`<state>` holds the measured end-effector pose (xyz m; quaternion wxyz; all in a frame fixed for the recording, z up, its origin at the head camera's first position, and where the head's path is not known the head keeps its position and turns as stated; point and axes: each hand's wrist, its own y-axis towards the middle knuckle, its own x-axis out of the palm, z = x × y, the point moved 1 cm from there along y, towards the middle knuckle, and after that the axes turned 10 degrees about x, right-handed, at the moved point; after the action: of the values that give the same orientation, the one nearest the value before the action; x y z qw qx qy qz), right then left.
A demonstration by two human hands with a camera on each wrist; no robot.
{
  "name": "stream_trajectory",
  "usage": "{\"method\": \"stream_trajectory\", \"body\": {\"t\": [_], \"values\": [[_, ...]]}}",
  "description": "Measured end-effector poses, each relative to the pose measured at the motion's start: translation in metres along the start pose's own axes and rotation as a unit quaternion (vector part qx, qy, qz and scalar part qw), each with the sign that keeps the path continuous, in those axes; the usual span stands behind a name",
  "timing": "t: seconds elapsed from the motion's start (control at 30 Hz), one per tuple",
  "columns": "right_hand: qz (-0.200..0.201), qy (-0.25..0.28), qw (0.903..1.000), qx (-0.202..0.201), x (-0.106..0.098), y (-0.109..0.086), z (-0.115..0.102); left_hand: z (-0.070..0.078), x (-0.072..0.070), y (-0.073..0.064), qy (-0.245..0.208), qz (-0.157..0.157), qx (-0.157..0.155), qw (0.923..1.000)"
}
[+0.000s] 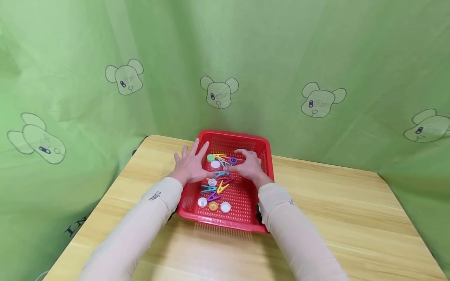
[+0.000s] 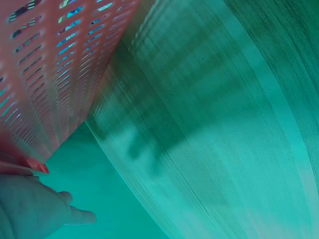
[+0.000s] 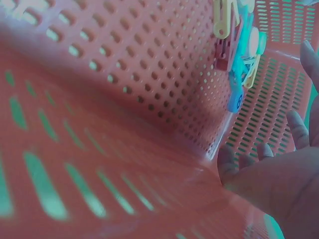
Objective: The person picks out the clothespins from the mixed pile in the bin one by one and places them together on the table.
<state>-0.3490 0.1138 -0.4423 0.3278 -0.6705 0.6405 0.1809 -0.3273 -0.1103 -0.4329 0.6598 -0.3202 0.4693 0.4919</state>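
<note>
A red plastic basket [image 1: 228, 223] holds several small clothespins and bottle caps along its left side. My left hand [image 1: 190, 167] reaches over the left rim, fingers spread and thumb over the pieces. Inside the basket, my right hand [image 1: 249, 167] has its fingers parted, near a purple cap [image 1: 233, 160] and a blue clothespin [image 1: 221, 174]. A green cap [image 1: 210, 158] and a white cap [image 1: 215, 165] lie between the hands. Closer to me are a yellow clothespin [image 1: 222, 188], a purple clothespin [image 1: 213, 197] and an orange cap [image 1: 213, 206]. The right wrist view shows spread fingers [image 3: 299, 130] with nothing between them.
The basket stands on a wood-grain table [image 1: 337, 207], near its back edge. A green curtain [image 1: 267, 58] printed with cartoon heads hangs behind and at both sides. Slotted basket walls [image 2: 65, 64] rise beside the left wrist.
</note>
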Motion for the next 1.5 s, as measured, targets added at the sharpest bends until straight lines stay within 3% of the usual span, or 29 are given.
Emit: {"method": "stream_trajectory", "body": {"t": [0.27,0.57,1.5], "values": [[0.01,-0.048,0.9986,0.02,0.009,0.005,0.0,0.0,-0.004,0.001,0.016,-0.002,0.0,0.9999],[0.034,-0.028,0.9974,0.057,0.019,-0.001,-0.002,0.002,-0.001,-0.002,0.036,-0.007,-0.003,0.9993],[0.005,-0.015,0.9948,0.1,0.022,0.009,0.007,0.003,0.001,-0.003,0.014,-0.006,-0.007,0.9999]]}}
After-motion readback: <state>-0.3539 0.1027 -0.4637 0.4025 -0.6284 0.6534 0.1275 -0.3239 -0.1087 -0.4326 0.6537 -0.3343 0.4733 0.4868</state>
